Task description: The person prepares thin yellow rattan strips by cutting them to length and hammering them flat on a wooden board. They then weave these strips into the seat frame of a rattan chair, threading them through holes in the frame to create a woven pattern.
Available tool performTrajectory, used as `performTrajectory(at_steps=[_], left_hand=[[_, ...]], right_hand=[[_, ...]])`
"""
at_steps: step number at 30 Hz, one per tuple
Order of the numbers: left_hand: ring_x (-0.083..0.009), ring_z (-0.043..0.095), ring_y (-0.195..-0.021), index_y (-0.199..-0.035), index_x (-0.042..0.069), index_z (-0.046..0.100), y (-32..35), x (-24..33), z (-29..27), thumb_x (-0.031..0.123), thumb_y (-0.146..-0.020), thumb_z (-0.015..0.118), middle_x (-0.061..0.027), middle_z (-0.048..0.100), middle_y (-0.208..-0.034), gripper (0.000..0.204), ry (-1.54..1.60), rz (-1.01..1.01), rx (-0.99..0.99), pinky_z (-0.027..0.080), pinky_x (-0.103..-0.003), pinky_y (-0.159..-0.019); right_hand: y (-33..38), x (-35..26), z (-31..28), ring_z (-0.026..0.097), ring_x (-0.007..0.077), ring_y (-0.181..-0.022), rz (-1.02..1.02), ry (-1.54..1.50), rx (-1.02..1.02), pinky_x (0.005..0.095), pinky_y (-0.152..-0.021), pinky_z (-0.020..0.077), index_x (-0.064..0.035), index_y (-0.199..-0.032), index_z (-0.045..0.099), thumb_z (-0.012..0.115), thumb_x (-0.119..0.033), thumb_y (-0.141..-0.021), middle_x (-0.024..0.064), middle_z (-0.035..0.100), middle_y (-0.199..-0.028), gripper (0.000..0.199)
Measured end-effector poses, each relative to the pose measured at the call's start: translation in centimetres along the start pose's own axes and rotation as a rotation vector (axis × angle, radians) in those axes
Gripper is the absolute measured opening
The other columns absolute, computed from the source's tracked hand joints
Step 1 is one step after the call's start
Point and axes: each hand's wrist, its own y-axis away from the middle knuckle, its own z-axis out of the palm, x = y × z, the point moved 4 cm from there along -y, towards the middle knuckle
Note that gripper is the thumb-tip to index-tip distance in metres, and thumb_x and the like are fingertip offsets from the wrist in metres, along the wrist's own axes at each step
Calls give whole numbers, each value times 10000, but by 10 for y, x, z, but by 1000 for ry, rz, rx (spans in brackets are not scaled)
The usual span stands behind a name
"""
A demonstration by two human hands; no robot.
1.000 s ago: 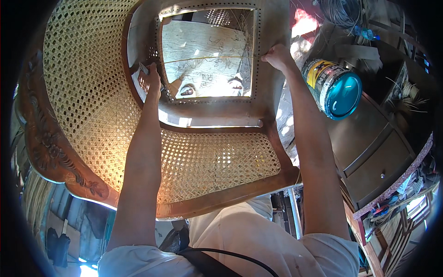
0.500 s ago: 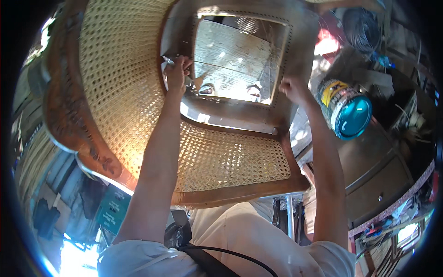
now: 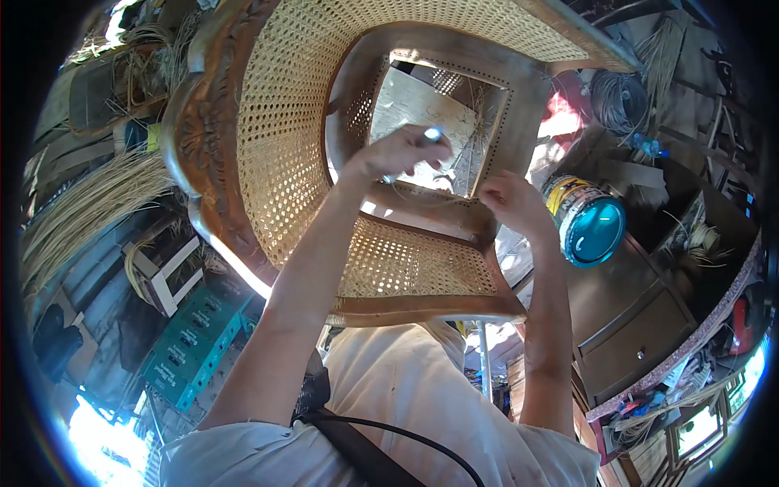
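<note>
A wooden armchair (image 3: 519, 105) with woven cane panels (image 3: 292, 122) stands before me, its seat frame edged with a row of small holes around a square opening. My left hand (image 3: 406, 154) is over the near part of that opening with its fingers curled; a bright glint lies on the fingers, and what they hold, if anything, cannot be made out. Beside the opening's near right corner, my right hand (image 3: 511, 201) is closed, fingertips pinched together. Any thin strand between the fingers is too fine to see.
A paint can (image 3: 595, 223) with a teal lid sits right of the chair, above a brown drawer cabinet (image 3: 633, 333). Coiled strands (image 3: 618, 101) lie farther back. At left are bundled cane strips (image 3: 97, 203) and a green box (image 3: 195, 341).
My left hand has left the left seat rail and moved right, over the opening. The strand that stretched from it is no longer distinct. My right hand stays near the right corner. The view has shifted.
</note>
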Motion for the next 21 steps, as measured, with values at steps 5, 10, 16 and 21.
performTrajectory(at_steps=[5,10,16,21], left_hand=[[-30,466,-613,-1007,91,654,24,22,39,297,-905,647,45,576,-739,230,12,174,114,414,-203,-513],[-101,591,-749,-1014,45,628,45,27,19,209,-927,600,-70,667,-867,187,-154,315,653,498,-289,-659],[-123,632,-716,-977,67,585,106,50,-70,209,-946,579,-23,642,-856,145,1117,424,642,423,-198,-449],[-53,490,-580,-976,73,576,132,58,-66,139,-958,516,16,565,-772,91,1329,330,302,380,-160,-429]], right_hand=[[-11,-46,-30,613,337,-771,-110,-122,188,426,-685,475,-50,-781,640,586,-122,-801,147,607,-798,92],[14,-55,-32,599,338,-784,-111,-103,29,413,-703,473,-20,-749,616,578,-125,-811,159,611,-808,127],[103,22,-27,567,169,-776,153,-437,96,307,-682,444,-22,-855,614,598,-111,-853,49,598,-815,91],[184,-13,-78,508,53,-788,268,-798,-38,225,-689,405,-36,-876,647,652,-95,-838,-32,585,-816,69]])
